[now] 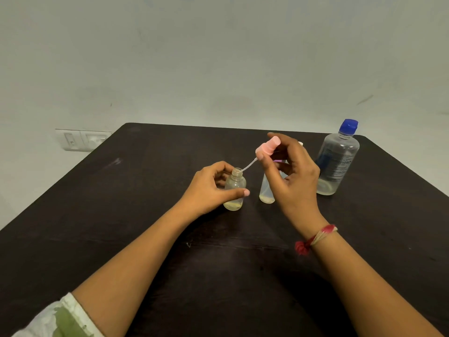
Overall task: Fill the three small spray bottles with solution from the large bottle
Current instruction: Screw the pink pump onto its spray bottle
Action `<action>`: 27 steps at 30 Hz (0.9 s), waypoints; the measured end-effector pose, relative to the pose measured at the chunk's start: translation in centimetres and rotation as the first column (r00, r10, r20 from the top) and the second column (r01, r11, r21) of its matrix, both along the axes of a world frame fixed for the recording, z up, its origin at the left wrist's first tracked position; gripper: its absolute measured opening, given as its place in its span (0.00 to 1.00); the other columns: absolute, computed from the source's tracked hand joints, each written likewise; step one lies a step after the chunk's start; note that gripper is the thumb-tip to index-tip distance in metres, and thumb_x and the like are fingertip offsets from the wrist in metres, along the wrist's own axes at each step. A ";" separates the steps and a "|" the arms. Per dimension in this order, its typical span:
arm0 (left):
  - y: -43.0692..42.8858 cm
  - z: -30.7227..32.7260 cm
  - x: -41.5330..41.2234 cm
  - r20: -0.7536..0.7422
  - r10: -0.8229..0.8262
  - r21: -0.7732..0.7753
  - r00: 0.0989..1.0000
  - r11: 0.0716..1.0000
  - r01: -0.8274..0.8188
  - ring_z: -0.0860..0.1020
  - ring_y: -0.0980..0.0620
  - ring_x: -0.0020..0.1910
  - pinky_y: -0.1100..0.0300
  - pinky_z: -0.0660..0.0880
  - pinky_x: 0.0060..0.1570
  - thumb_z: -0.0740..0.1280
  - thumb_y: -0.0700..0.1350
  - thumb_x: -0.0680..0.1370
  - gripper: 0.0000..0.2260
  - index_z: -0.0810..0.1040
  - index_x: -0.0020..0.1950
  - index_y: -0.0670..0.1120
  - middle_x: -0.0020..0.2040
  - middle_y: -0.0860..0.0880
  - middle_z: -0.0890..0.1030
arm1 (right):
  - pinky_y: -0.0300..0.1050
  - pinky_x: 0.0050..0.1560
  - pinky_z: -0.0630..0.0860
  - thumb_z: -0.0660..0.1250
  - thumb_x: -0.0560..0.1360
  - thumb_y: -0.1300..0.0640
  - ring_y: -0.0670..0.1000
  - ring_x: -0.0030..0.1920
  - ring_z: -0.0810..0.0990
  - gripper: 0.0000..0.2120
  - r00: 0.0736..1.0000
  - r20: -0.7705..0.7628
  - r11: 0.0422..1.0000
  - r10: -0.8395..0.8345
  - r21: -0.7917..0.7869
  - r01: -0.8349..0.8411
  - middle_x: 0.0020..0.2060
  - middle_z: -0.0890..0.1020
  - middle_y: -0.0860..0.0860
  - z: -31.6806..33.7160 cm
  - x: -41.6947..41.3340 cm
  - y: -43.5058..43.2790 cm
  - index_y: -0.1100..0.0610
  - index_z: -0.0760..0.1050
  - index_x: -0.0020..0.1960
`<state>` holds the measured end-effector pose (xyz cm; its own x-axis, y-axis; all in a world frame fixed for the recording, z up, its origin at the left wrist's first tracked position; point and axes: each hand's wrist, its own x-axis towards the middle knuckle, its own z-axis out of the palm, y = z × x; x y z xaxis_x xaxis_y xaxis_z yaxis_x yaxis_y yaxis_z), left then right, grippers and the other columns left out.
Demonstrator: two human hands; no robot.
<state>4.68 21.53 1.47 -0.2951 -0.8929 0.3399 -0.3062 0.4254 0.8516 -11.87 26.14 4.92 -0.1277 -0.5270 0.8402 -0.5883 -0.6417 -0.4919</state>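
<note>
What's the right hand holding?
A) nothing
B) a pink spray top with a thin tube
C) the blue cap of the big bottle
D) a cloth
B: the right hand pinches the pink spray top, and its tube reaches the small bottle's open mouth.

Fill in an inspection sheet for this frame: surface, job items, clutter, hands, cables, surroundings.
Surface: dark table, scuffed, no spill seen.
Job's things: open small bottle upright, a little liquid at its bottom; pink spray head off it, tube tip at the mouth; second small bottle upright beside it; white tip behind the right hand, possibly the third; large bottle upright at right, blue cap on, liquid low.
Clutter: nothing seen.
Hands: left hand grips the open small bottle; right hand pinches the pink spray head.
Cables: nothing seen.
Surroundings: pale wall; switch plate at left.
</note>
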 end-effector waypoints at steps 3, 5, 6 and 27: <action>0.2 0.0 -0.2 -0.004 -0.032 0.024 0.999 0.999 0.032 0.82 0.54 0.46 0.57 0.80 0.51 0.80 0.48 0.65 0.18 0.79 0.50 0.49 0.46 0.52 0.83 | 0.35 0.45 0.77 0.68 0.76 0.55 0.45 0.45 0.80 0.13 0.999 -0.032 0.999 0.036 0.033 -0.035 0.47 0.80 0.50 -0.2 0.2 0.0 0.59 0.75 0.58; 0.4 0.0 -0.4 -0.006 -0.060 0.034 0.998 0.998 0.060 0.82 0.53 0.46 0.56 0.80 0.51 0.80 0.47 0.65 0.18 0.79 0.51 0.48 0.47 0.51 0.83 | 0.30 0.46 0.75 0.67 0.75 0.54 0.44 0.46 0.79 0.15 0.997 -0.049 0.997 0.059 0.058 -0.056 0.46 0.79 0.49 -0.3 0.3 0.0 0.59 0.75 0.59; 0.4 0.0 -0.5 -0.004 -0.068 0.036 0.998 0.997 0.068 0.82 0.53 0.46 0.56 0.80 0.51 0.80 0.47 0.65 0.19 0.79 0.52 0.47 0.47 0.51 0.83 | 0.29 0.46 0.74 0.67 0.75 0.54 0.43 0.46 0.79 0.15 0.996 -0.059 0.996 0.067 0.067 -0.063 0.46 0.78 0.49 -0.4 0.3 0.0 0.59 0.75 0.59; 0.7 0.4 -0.4 -0.015 -0.068 0.032 0.998 0.997 0.069 0.82 0.54 0.44 0.59 0.80 0.47 0.78 0.42 0.67 0.14 0.78 0.47 0.50 0.44 0.51 0.83 | 0.27 0.49 0.74 0.69 0.75 0.59 0.36 0.50 0.78 0.16 0.978 -0.108 0.956 0.179 0.252 -0.148 0.46 0.78 0.42 -1.6 1.1 -0.1 0.57 0.74 0.62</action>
